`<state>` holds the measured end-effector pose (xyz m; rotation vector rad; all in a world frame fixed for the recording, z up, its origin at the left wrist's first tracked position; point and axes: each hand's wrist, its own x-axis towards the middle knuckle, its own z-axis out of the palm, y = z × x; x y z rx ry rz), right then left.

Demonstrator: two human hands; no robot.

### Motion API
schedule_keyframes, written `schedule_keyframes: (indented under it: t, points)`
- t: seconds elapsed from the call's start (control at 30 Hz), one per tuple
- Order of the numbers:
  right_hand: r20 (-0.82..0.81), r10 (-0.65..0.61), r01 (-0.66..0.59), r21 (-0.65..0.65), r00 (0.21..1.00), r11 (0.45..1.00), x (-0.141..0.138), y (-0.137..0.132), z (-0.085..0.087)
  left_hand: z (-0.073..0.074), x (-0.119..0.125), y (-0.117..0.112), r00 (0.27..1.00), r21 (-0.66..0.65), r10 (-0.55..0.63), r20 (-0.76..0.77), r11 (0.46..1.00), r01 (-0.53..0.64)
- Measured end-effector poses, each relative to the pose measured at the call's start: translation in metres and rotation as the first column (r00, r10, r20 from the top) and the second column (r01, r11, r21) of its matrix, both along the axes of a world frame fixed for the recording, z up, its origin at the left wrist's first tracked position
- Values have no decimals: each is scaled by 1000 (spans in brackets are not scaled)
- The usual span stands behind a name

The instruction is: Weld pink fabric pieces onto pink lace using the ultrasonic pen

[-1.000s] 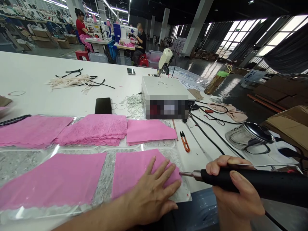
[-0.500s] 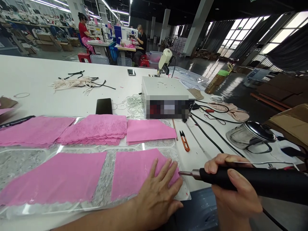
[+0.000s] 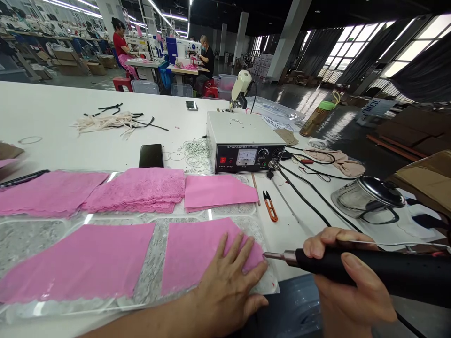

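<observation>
Head view: the pink fabric piece (image 3: 197, 256) lies on a clear sheet (image 3: 151, 272) at the near edge of the worktop (image 3: 52, 112). Its right corner is pinned under the left hand (image 3: 229, 286), fingers spread flat and gripping nothing. The right hand (image 3: 348, 291) has its fingers clenched round a black-handled tool (image 3: 369, 271), whose metal tip sits just beside that corner and the left fingertips. From where I stand, the tip could catch a fingertip, or the cloth could creep if the palm eases. The black cable (image 3: 303, 199) from the control box (image 3: 243, 143) might drag the orange snips (image 3: 270, 206) lying near it.
</observation>
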<state>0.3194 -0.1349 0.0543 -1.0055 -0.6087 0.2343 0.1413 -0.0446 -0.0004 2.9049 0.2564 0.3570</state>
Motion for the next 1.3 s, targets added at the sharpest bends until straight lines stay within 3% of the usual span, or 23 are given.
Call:
schedule_keyframes:
  t: [0.87, 1.17, 1.3]
  points:
    - [17, -21, 22, -88, 1000, 996, -6, -2, 0, -2, 1, -1, 1000, -11, -9, 15, 1000, 10]
    - [-16, -89, 89, -23, 996, 996, -4, 5, 7, 9, -4, -3, 985, 215, -127, 119, 971, 100]
    - [-14, -77, 77, -14, 997, 997, -5, 14, 5, 10, -4, -2, 977, 217, -178, 116, 964, 150]
